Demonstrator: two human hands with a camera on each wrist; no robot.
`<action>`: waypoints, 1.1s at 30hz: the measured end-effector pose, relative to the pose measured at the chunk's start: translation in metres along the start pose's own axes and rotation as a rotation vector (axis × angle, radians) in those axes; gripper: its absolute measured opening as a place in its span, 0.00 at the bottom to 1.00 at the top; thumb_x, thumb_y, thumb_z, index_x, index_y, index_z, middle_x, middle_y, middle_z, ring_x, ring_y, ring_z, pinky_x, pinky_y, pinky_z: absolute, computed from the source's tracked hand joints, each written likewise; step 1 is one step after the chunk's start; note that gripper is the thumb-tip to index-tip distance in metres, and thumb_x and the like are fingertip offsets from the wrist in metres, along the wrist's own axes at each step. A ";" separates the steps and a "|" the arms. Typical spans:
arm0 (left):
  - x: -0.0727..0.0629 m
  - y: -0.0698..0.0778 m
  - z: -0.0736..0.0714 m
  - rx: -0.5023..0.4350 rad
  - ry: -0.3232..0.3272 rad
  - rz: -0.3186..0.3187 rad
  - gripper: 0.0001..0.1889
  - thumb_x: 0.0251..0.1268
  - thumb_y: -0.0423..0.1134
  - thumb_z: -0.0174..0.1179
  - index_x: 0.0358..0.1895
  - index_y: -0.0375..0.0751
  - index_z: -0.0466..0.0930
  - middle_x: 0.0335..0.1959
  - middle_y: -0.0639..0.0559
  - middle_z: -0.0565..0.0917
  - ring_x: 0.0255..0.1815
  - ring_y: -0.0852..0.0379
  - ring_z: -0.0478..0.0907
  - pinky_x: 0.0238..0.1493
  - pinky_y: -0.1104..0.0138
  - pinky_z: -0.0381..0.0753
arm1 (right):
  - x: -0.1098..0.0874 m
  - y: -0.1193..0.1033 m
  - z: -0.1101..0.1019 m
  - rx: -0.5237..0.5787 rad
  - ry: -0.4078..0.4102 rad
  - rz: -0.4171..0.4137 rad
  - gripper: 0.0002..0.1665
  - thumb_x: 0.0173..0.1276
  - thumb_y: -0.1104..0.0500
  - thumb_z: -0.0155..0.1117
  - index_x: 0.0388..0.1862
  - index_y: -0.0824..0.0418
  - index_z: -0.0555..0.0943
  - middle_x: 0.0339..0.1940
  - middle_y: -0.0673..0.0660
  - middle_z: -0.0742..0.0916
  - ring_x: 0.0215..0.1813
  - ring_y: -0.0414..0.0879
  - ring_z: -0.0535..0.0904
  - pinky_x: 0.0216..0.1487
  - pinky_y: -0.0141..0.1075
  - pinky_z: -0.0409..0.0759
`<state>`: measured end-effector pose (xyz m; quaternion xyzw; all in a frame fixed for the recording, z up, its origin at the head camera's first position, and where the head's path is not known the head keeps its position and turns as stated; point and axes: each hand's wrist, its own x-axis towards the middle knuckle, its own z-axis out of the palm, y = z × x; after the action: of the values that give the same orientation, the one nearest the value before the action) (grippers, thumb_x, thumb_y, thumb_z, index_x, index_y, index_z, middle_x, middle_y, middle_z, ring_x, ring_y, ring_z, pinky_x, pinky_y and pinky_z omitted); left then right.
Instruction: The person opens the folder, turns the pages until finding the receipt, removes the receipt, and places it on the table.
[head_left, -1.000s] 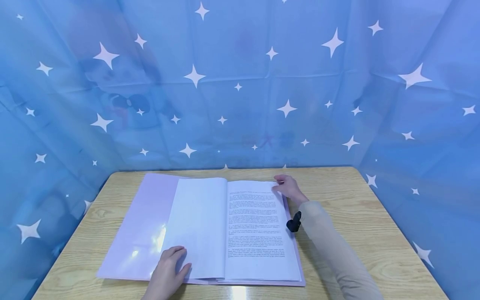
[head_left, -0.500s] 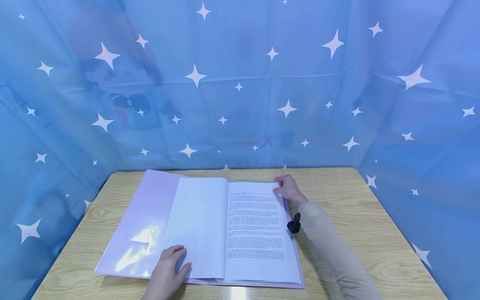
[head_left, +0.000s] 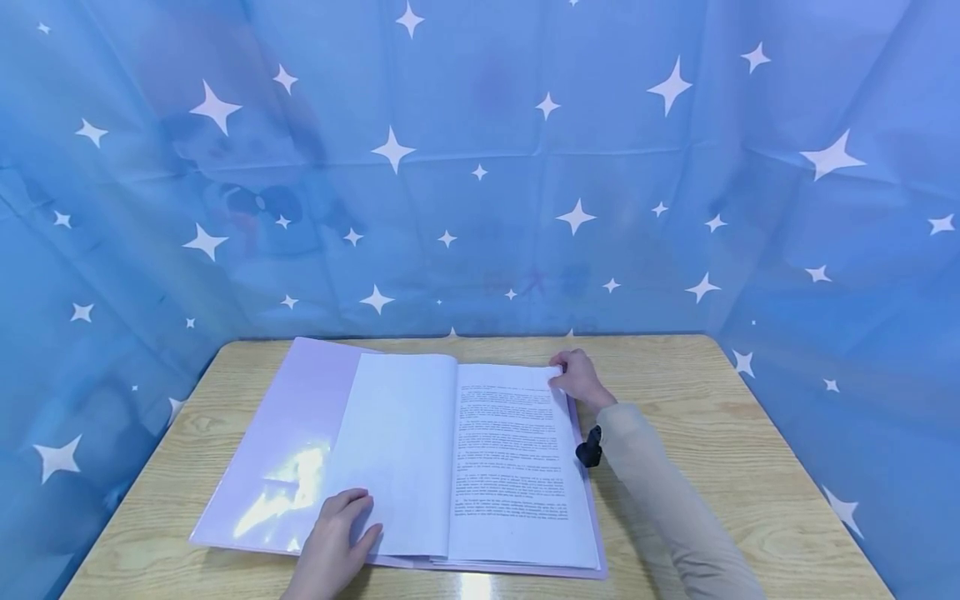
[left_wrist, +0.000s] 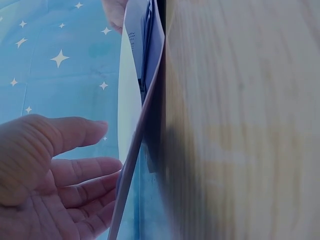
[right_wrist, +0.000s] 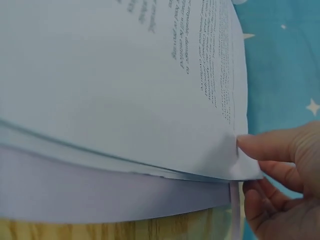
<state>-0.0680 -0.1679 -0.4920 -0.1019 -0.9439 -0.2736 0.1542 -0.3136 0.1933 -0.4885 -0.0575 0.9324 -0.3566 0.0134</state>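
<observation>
A lavender folder (head_left: 300,400) lies open on the table, holding a stack of paper. Its left-hand page (head_left: 397,450) is blank on the side facing up, and the right-hand page (head_left: 513,450) carries printed text. My right hand (head_left: 579,379) pinches the top right corner of the printed page, thumb (right_wrist: 265,144) above and fingers beneath. My left hand (head_left: 335,537) rests with loosely bent fingers at the lower left of the blank page, beside the cover. In the left wrist view the left fingertips (left_wrist: 111,165) meet the paper and cover, the thumb standing off them.
The wood-grain table (head_left: 750,467) extends to the right of the folder. A blue curtain (head_left: 480,208) with white stars hangs behind and at both sides. A black wrist device (head_left: 589,447) sits by the right sleeve (head_left: 667,492). Light glares off the glossy cover.
The folder's left cover has tilted slightly, its far edge shifting up and the glare on it growing. Both hands stay nearly in place, the right one still at the page corner.
</observation>
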 end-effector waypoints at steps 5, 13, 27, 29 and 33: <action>0.000 -0.001 0.000 0.000 0.007 0.005 0.17 0.43 0.31 0.72 0.39 0.28 0.82 0.43 0.40 0.80 0.47 0.40 0.75 0.46 0.50 0.78 | 0.000 0.001 0.000 -0.017 0.000 -0.022 0.17 0.53 0.72 0.63 0.44 0.73 0.78 0.42 0.66 0.75 0.41 0.54 0.70 0.39 0.40 0.72; 0.000 -0.001 0.001 -0.002 0.012 0.011 0.16 0.43 0.31 0.71 0.38 0.28 0.82 0.43 0.40 0.80 0.47 0.41 0.75 0.46 0.50 0.78 | -0.001 0.001 0.000 -0.017 0.013 -0.036 0.17 0.54 0.71 0.63 0.44 0.72 0.78 0.41 0.66 0.77 0.38 0.54 0.71 0.38 0.41 0.72; 0.001 -0.001 0.000 -0.013 0.007 0.007 0.17 0.43 0.31 0.72 0.39 0.27 0.81 0.44 0.40 0.80 0.47 0.40 0.75 0.46 0.49 0.78 | -0.005 -0.002 0.000 -0.099 0.061 -0.064 0.12 0.54 0.71 0.61 0.39 0.68 0.78 0.42 0.65 0.78 0.41 0.55 0.73 0.42 0.45 0.75; 0.001 -0.002 0.000 -0.016 0.010 0.012 0.18 0.42 0.31 0.72 0.39 0.27 0.81 0.44 0.40 0.80 0.47 0.40 0.75 0.46 0.49 0.78 | -0.006 -0.002 0.000 -0.110 0.079 -0.081 0.09 0.54 0.72 0.61 0.35 0.66 0.79 0.42 0.64 0.79 0.43 0.56 0.73 0.45 0.46 0.74; 0.000 -0.002 -0.001 -0.021 -0.017 -0.009 0.20 0.39 0.30 0.73 0.40 0.27 0.81 0.44 0.39 0.79 0.48 0.39 0.75 0.47 0.48 0.77 | -0.007 -0.004 0.000 -0.123 0.099 -0.104 0.05 0.55 0.72 0.61 0.31 0.65 0.79 0.43 0.64 0.80 0.48 0.58 0.73 0.50 0.49 0.74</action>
<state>-0.0687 -0.1697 -0.4921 -0.1016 -0.9427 -0.2833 0.1437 -0.3060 0.1906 -0.4861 -0.0889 0.9478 -0.3012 -0.0548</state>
